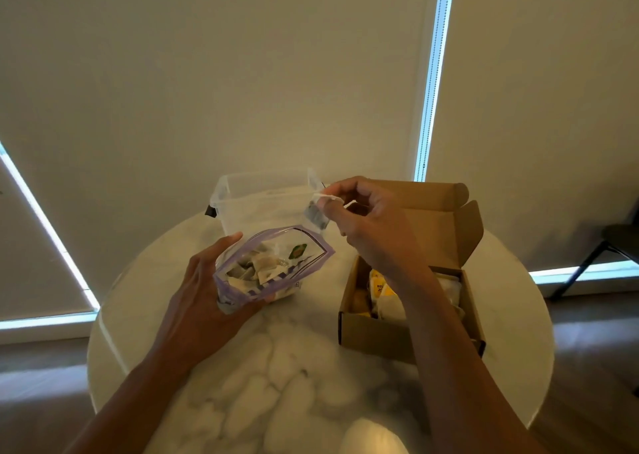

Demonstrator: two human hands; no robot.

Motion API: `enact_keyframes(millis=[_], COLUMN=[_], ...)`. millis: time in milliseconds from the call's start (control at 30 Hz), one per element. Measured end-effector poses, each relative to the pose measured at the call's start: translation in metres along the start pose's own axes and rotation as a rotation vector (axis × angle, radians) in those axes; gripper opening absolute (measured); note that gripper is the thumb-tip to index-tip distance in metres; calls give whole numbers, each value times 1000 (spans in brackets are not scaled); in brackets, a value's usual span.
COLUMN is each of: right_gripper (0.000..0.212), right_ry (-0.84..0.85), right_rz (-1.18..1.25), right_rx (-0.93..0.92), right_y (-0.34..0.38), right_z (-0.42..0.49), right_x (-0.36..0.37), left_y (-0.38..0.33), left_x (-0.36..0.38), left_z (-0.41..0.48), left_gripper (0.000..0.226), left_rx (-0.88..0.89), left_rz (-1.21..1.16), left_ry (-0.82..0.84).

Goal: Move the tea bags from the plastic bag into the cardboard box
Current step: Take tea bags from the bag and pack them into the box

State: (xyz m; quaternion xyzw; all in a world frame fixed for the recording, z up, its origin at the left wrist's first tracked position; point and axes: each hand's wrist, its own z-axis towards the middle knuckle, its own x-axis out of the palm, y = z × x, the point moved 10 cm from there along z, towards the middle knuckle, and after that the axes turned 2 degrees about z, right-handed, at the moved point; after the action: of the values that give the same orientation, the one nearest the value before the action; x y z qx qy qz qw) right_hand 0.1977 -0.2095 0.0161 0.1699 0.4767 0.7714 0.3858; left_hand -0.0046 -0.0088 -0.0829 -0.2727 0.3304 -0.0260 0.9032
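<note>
1. Two bare forearms reach out over a round, marble-patterned tabletop (294,367).
2. On the near left, the left hand (204,291) cups the plastic bag (276,263). Its grip is curled round the bag's side and underside, with the thumb up along the left edge. The purple-edged mouth gapes open, and loose tea bags (256,268) lie inside.
3. To the right, the cardboard box (377,332) sits on the tabletop with its lid flap standing open at the back. Pale and yellow-labelled packets (380,291) lie in it.
4. Farther off, the right hand (373,225) is raised between bag and box. Its grip is closed to a pinch, with thumb and fingertips on the top of a single tea bag (316,217). That tea bag hangs just above the plastic bag's far edge, not yet over the box.
5. Behind it, a clear plastic tub (262,198) stands at the tabletop's far edge.
6. Beyond are pale roller blinds (242,73) with bright gaps between them. A dark chair (615,242) stands at the far right.
</note>
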Motion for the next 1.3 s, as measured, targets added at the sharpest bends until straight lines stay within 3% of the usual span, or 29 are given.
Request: enact_keyframes(millis=[133,367,600,733,967,1133,1300], right_gripper=[18,19,7,7,18,24,31], right_ry=[-72,-49,132,238,271,341,384], right_rz=[80,-93,-505,-674,-990,-1063,-957], right_rx=[-11,-68,-35,58,160,158,168], right_y=[8,44,35,1,-38,-42,-32], right_z=[-8,-21,-55,-75,-83,-83,-86], right_x=[-17,-56,-79,-88,-110,-104,-108], left_y=[-9,3,39,42,47,44,34], left_x=[-3,2,18,21,22,21,22], left_z=[-1,7,16,19,19,9,13], left_gripper=[104,97,99,91,88,94,90], left_rx=[-1,-10,-20,20,9,2,-33], left_rz=[40,101,150,90,126,39,106], left_ry=[-31,21,65,95,97,8,106])
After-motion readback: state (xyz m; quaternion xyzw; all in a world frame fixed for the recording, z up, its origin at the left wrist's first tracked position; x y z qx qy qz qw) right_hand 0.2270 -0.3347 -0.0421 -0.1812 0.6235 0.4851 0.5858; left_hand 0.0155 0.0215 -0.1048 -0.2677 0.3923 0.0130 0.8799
